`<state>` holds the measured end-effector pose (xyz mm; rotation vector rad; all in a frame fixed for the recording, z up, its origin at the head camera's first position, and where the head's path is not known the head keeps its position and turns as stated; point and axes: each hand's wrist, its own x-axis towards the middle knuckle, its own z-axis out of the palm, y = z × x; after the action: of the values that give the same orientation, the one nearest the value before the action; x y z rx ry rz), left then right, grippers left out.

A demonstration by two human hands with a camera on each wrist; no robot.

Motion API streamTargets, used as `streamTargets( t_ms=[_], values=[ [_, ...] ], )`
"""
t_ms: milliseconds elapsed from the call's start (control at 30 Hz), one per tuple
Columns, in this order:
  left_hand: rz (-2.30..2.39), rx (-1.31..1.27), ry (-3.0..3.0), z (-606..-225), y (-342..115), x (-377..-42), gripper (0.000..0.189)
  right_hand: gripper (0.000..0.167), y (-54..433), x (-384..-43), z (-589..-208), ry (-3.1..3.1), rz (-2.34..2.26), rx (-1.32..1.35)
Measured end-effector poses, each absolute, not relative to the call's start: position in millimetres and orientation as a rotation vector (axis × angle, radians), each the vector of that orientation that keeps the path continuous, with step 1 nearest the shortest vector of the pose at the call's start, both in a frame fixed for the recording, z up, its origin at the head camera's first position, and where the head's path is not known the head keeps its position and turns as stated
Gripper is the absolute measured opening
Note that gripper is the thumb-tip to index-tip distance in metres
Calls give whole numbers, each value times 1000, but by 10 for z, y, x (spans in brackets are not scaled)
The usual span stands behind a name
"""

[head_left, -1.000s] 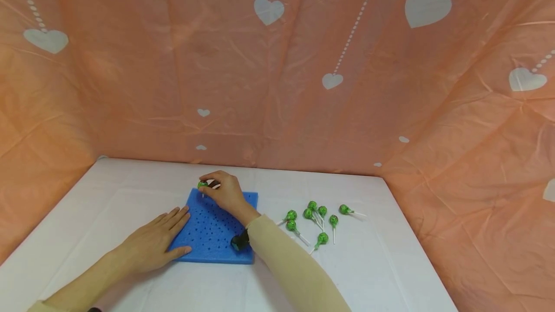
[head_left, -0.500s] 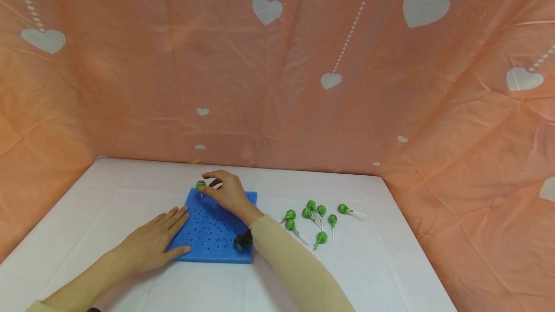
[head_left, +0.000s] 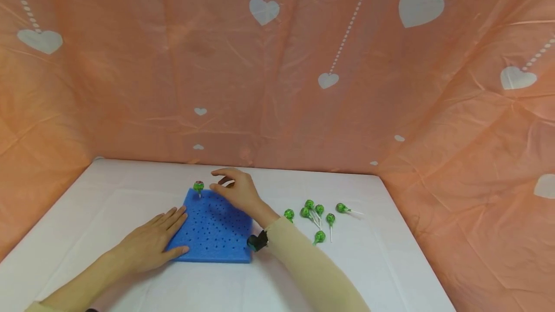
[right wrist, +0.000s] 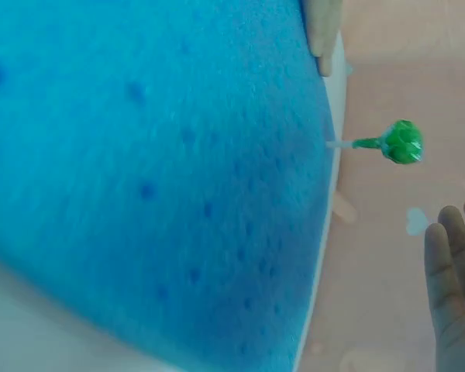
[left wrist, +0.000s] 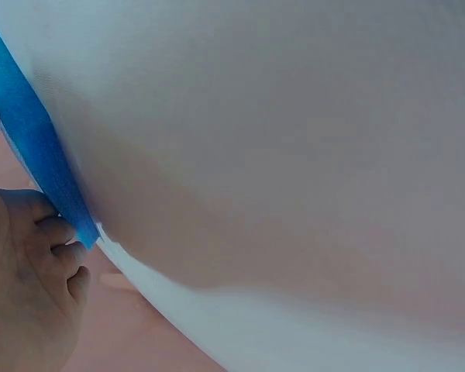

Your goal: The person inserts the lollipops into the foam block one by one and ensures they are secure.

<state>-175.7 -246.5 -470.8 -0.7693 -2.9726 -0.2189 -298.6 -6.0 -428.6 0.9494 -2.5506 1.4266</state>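
Observation:
A blue foam board [head_left: 212,247] dotted with small holes lies on the white table. At its far left corner, a green-wrapped lollipop [head_left: 198,186] stands upright, its white stick in the foam; the right wrist view shows the same lollipop [right wrist: 403,142] apart from the fingers. My right hand [head_left: 238,191] hovers over the board's far edge, just right of the lollipop, thumb and fingers parted with nothing between them. Spread over the board's left edge, my left hand [head_left: 151,244] rests with straight fingers. In the left wrist view, that hand's fingertips meet the foam's side [left wrist: 43,147].
Several green lollipops lie loose right of the board, among them a cluster [head_left: 310,206], a single one [head_left: 341,207] farther right and one [head_left: 319,237] nearer. My right sleeve [head_left: 316,268] hides part of that area. An orange curtain [head_left: 277,85] with white hearts stands behind the table.
My right hand has let go of the lollipop and drawn back to the right. The lollipop stays standing in the foam. My left hand keeps its place.

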Motion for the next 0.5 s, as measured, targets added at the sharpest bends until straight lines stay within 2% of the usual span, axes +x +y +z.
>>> streamTargets(
  t_ms=[500],
  values=[
    [-232, -769, -2964, -4744, -2481, -1762, 84, 34, 556, -2812, -4271, -2600, 1415, 917]
  ],
)
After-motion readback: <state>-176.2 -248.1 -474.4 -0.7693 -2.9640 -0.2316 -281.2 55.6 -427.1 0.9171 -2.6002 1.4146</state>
